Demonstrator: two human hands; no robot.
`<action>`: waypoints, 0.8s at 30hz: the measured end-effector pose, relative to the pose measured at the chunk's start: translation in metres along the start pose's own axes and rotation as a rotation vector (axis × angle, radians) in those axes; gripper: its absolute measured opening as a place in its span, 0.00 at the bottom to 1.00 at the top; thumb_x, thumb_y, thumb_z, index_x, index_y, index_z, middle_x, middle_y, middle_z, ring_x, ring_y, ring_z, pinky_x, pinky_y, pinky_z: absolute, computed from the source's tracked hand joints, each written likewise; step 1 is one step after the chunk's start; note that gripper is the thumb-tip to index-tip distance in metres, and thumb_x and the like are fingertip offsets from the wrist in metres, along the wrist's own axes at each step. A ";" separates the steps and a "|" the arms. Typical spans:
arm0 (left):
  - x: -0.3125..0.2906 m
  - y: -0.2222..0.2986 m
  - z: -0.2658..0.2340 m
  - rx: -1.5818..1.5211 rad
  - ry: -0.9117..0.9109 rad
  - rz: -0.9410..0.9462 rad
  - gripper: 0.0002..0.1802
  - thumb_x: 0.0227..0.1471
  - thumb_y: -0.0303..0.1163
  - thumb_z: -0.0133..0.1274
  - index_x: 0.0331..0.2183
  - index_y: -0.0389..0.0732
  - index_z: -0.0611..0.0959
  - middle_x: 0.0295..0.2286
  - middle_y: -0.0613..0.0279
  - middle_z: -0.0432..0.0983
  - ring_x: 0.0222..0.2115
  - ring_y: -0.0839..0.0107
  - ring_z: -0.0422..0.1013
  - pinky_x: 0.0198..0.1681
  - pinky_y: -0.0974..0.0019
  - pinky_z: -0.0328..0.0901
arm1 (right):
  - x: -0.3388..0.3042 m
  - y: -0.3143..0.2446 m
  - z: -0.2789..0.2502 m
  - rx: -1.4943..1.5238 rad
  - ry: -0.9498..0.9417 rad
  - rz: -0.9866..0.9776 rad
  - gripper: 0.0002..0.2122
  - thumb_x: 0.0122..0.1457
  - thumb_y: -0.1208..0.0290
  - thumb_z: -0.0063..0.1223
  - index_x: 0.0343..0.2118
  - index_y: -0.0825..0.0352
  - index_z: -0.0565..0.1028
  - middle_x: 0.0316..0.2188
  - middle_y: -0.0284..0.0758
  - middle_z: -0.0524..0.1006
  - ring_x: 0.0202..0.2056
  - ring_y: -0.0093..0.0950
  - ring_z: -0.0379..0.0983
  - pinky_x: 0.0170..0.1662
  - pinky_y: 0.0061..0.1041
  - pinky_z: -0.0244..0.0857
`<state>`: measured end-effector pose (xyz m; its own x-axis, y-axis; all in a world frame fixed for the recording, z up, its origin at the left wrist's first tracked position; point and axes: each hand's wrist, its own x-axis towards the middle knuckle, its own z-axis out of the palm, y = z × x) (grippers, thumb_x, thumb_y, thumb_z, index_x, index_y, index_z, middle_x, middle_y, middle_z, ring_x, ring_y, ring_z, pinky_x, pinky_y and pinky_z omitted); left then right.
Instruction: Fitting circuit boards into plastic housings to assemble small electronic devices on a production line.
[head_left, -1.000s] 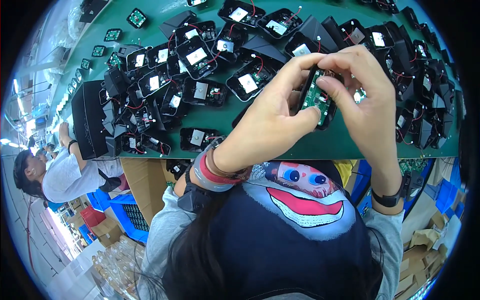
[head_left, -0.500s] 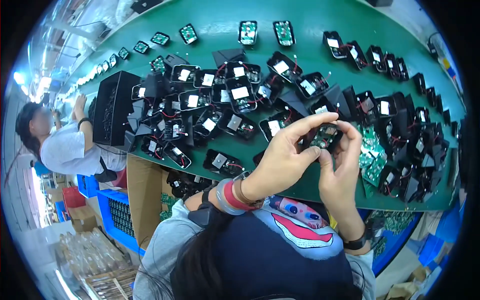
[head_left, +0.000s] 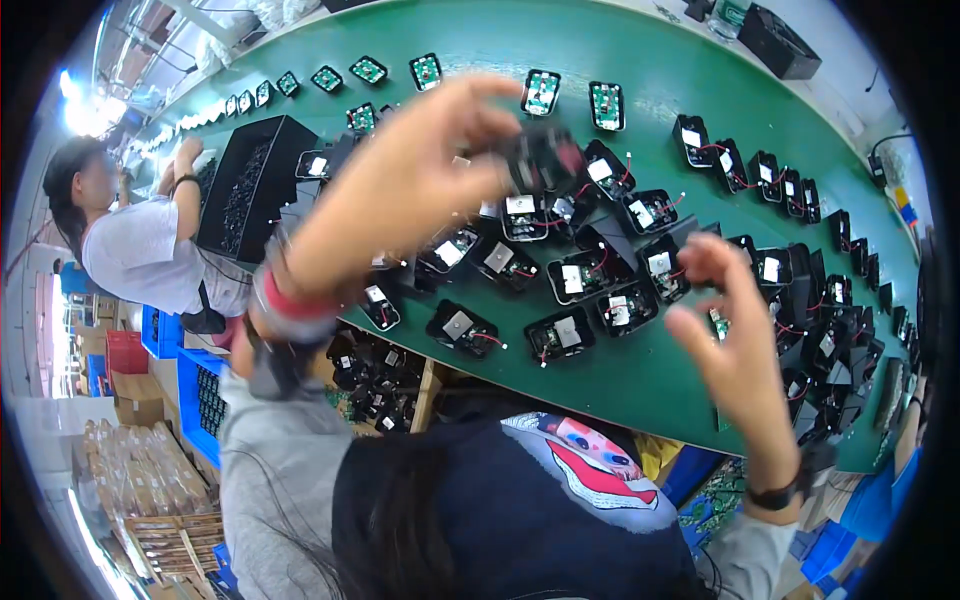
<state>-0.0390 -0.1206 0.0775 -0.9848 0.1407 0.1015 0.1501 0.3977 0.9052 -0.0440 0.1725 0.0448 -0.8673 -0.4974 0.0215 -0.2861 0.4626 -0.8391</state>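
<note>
Head view: the left hand (head_left: 430,165) pinches a blurred dark casing (head_left: 540,160) at upper centre; the right hand (head_left: 735,335) is apart from it at centre right, fingers spread, nothing visible in its grasp. Handling this well probably means a firm hold on the casing's edges, level and high enough to clear its neighbours. Below it, open black casings (head_left: 559,338) with red wires (head_left: 488,339) crowd the tabletop (head_left: 620,390) and could snag. Board-filled casings (head_left: 541,93) line the upper frame; a black bin (head_left: 283,150) stands upper left, near a co-worker's hand (head_left: 188,153).
</note>
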 end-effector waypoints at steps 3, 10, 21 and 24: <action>0.069 -0.027 -0.070 0.545 -0.030 0.129 0.19 0.44 0.19 0.48 0.43 0.31 0.74 0.36 0.58 0.74 0.37 0.71 0.71 0.39 0.70 0.67 | 0.068 -0.004 -0.007 -0.219 0.053 -0.159 0.26 0.50 0.67 0.56 0.52 0.65 0.63 0.45 0.38 0.70 0.45 0.27 0.66 0.45 0.25 0.62; 0.214 -0.135 -0.099 0.964 -0.551 -0.019 0.14 0.40 0.21 0.49 0.33 0.39 0.83 0.31 0.58 0.80 0.32 0.66 0.74 0.37 0.66 0.67 | 0.240 0.050 0.042 -0.558 0.009 0.096 0.36 0.47 0.54 0.60 0.54 0.73 0.60 0.49 0.53 0.68 0.52 0.44 0.65 0.53 0.34 0.59; 0.230 -0.180 -0.109 0.691 -0.343 0.039 0.26 0.33 0.20 0.55 0.42 0.39 0.78 0.39 0.54 0.76 0.41 0.62 0.72 0.44 0.64 0.67 | 0.148 0.006 -0.013 -0.370 0.198 -0.127 0.19 0.48 0.68 0.54 0.44 0.68 0.70 0.38 0.39 0.73 0.36 0.26 0.72 0.40 0.23 0.65; 0.190 -0.166 -0.129 0.840 -0.219 0.093 0.25 0.37 0.20 0.54 0.43 0.39 0.77 0.40 0.54 0.75 0.44 0.59 0.70 0.48 0.62 0.64 | 0.049 0.000 -0.016 -0.350 0.108 -0.081 0.20 0.44 0.74 0.56 0.42 0.71 0.68 0.39 0.39 0.70 0.42 0.28 0.68 0.46 0.27 0.62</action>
<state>-0.2624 -0.2763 0.0000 -0.9395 0.3426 0.0000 0.3284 0.9006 0.2847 -0.0931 0.1595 0.0550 -0.8686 -0.4713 0.1530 -0.4614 0.6568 -0.5964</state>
